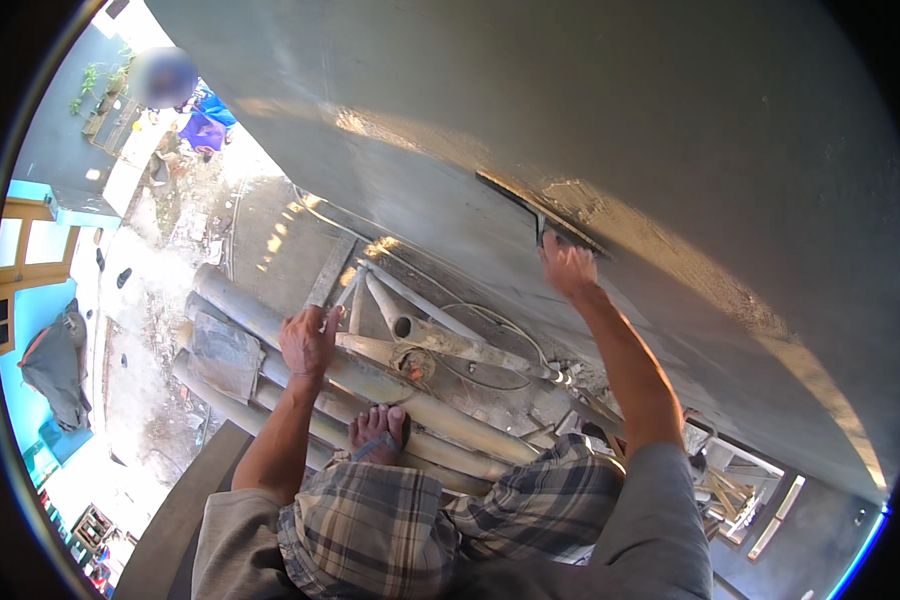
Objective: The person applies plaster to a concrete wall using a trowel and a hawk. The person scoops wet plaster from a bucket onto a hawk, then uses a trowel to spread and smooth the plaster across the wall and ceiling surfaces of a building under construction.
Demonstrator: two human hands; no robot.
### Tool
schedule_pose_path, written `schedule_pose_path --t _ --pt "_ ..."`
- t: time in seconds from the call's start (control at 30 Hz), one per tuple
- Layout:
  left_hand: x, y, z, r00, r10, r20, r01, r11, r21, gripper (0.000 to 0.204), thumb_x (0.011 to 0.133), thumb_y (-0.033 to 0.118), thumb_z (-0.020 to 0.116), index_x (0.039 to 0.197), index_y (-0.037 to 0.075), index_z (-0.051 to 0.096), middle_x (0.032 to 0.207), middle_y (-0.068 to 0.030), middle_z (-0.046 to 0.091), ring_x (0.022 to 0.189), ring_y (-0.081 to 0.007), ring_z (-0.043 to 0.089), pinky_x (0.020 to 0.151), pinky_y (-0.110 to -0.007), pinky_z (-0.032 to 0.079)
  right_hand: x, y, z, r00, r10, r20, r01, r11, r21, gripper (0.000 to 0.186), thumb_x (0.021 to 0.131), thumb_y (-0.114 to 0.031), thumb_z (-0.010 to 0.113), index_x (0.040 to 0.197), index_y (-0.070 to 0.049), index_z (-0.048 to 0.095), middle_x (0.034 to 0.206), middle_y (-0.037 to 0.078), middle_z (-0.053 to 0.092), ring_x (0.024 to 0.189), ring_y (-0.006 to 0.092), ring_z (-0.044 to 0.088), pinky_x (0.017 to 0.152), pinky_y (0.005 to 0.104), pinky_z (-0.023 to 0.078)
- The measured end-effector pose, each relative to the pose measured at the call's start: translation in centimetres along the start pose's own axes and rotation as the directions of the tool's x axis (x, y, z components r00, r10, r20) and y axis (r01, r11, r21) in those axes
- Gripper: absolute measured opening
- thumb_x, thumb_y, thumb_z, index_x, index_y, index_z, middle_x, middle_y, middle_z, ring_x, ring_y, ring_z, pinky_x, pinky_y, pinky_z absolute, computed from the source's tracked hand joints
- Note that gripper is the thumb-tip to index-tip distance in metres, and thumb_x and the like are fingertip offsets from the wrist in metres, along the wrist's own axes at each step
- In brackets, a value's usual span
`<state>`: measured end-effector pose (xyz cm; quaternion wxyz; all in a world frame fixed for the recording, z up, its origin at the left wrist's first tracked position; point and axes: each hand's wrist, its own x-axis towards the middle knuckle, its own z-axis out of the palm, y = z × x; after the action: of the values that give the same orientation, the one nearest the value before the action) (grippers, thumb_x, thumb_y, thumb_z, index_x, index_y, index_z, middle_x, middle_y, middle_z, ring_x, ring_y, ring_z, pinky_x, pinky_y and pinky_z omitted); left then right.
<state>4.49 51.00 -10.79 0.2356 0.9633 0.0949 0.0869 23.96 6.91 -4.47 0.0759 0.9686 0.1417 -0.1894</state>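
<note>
My right hand (568, 266) is closed around the handle of a plastering trowel (523, 201). The trowel's long dark blade lies against the grey plastered wall (450, 100), along a rougher, sunlit band of plaster. My left hand (308, 342) is over the thick poles (450, 418) below me, its fingers curled in. Whether those fingers grip anything is hidden. One bare foot (378, 428) rests on the poles, and plaid shorts cover my bent legs.
Thinner poles (450, 340) and a loose hose (320, 212) lie between the scaffold and the wall. Far below is debris-strewn ground (155, 300). Another person in blue and purple (205, 125) is at the far left. Dark clothing (60, 365) hangs by a blue wall. Timber pieces (730, 495) lie lower right.
</note>
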Motion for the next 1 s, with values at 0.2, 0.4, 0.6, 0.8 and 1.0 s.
schedule_pose_path --t 0.2,0.4,0.6,0.8,1.0 --pt "-0.6 -0.8 0.0 1.0 -0.028 0.002 0.028 0.999 0.016 0.034 0.089 0.033 0.076 0.075 0.009 0.057 0.063 -0.0077 0.057 0.062 -0.0293 0.059 0.067 -0.041 0.043 -10.5 6.5 -17.1 0.953 0.08 -0.292 -0.08 0.997 0.012 0.029 0.099 -0.031 0.061 0.112 -0.005 0.058 0.067 0.017 0.066 0.057 0.0372 0.066 0.052 0.0489 0.053" --pt "-0.2 -0.2 -0.2 0.999 -0.035 0.036 0.034 0.999 0.032 0.032 0.089 0.031 0.075 0.074 0.009 0.057 0.065 -0.0093 0.06 0.065 -0.0298 0.061 0.07 -0.041 0.045 -18.7 7.1 -27.2 0.688 0.13 -0.714 0.057 0.971 0.231 0.018 0.101 -0.016 0.057 0.11 -0.001 0.06 0.082 0.014 0.069 0.062 0.028 0.068 0.051 0.0389 0.055" --pt "-0.2 0.2 -0.3 0.998 -0.022 0.054 0.021 1.0 0.02 0.031 0.088 0.031 0.077 0.075 0.01 0.058 0.066 -0.0078 0.061 0.067 -0.0287 0.063 0.07 -0.041 0.044 -8.4 -0.9 -6.4 0.947 0.184 -0.263 -0.139 0.974 0.18 0.028 0.1 -0.023 0.051 0.124 -0.009 0.052 0.095 0.019 0.07 0.073 0.0362 0.07 0.059 0.0479 0.057" --pt "0.3 0.1 0.1 0.999 0.036 0.019 -0.036 0.999 0.023 0.031 0.086 0.032 0.079 0.077 0.01 0.058 0.066 -0.0067 0.062 0.066 -0.0294 0.063 0.069 -0.041 0.045 3.0 -1.6 5.4 0.977 -0.068 -0.201 0.077 0.996 0.034 0.021 0.095 -0.021 0.06 0.107 -0.007 0.052 0.086 0.02 0.071 0.07 0.0412 0.069 0.062 0.0522 0.056" --pt "-1.2 -1.4 -0.1 0.999 -0.033 0.035 0.032 0.999 0.035 0.028 0.085 0.028 0.079 0.078 0.011 0.058 0.064 -0.0082 0.06 0.067 -0.0301 0.063 0.07 -0.041 0.045 -3.8 -0.1 -4.0 0.807 -0.111 -0.58 0.175 0.983 0.056 0.026 0.093 -0.025 0.07 0.105 -0.007 0.056 0.069 0.014 0.067 0.057 0.0348 0.067 0.049 0.045 0.053"
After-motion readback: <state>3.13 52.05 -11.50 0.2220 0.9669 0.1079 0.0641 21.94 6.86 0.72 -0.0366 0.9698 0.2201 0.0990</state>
